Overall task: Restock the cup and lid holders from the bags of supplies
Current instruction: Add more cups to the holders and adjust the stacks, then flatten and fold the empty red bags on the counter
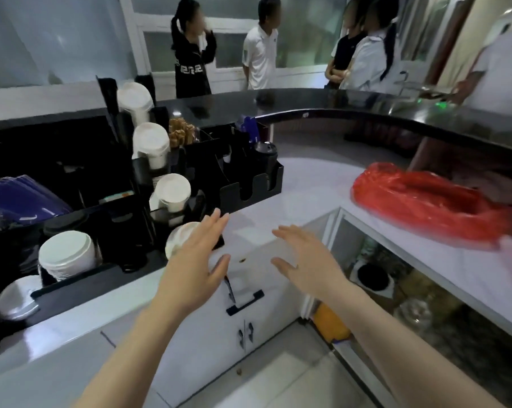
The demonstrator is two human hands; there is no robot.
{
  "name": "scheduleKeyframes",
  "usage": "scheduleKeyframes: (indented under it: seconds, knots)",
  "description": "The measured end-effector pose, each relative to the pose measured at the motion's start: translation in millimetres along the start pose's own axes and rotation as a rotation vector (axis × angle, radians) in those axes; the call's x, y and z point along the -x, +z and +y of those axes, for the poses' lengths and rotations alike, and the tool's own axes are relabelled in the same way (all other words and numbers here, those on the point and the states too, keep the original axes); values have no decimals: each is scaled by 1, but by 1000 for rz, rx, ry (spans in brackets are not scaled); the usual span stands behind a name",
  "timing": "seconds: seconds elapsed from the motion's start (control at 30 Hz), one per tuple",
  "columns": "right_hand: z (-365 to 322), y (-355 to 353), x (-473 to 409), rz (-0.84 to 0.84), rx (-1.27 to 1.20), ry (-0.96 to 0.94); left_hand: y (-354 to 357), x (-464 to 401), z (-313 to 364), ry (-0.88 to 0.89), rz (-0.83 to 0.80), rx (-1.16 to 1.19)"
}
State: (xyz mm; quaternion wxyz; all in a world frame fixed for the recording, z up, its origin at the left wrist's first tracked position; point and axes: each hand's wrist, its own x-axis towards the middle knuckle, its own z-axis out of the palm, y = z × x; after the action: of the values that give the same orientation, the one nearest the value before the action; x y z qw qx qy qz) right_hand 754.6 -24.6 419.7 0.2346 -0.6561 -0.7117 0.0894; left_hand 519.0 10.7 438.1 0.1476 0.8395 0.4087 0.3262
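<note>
Purple sleeve pack [19, 198]: far left, lying in the rear of the black holder; contents unclear, probably flat packed supplies.
White lid stack [67, 254]: front left bay of the black holder, tilted with its rim toward the viewer; a second pale lid [16, 298] lies lower left at the holder's edge.
Black cup and lid holder [101, 231]: runs along the left of the white tabletop [307, 184], with a row of white paper cup stacks [172, 191] lying on their sides, long axes pointing back and left, mouths toward the hands.
Nearest cup stack [178, 240]: partly hidden behind the left hand; sits just left of that hand's fingers.
Left hand [196, 260]: fingers straight and spread, holding nothing, raised over the tabletop edge; the nearer hand to the holder.
Black lid stack [265, 157]: in the smaller organiser behind, beyond both hands.
Right hand [305, 260]: fingers extended and loosely spread, holding nothing; the nearer hand to the bag.
Red plastic bag [419, 201]: on the tabletop at right, lying long-axis left to right, well apart from the right hand and up-right of its fingers; blurred, so contents cannot be told.
Judgement: the next reach for supplies likely goes rightward, with the right hand leading.
</note>
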Motion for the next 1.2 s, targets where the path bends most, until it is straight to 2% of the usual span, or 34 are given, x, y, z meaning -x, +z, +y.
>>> scheduleKeyframes:
  seconds: [0.17, 0.43, 0.77, 1.07, 1.2]
  knots:
    - [59, -23, 47, 50, 36, 181, 57, -22, 30, 103, -116, -29]
    - [181, -84, 89, 151, 96, 331, 169, -91, 91, 176, -282, 27]
    - [341, -169, 102, 158, 183, 507, 296, -195, 186, 141, -321, 184]
    - [450, -186, 64, 170, 211, 625, 387, -291, 183, 78, -441, 285]
    - [490, -184, 37, 96, 356, 763, 419, -344, 164, 80, -493, 268]
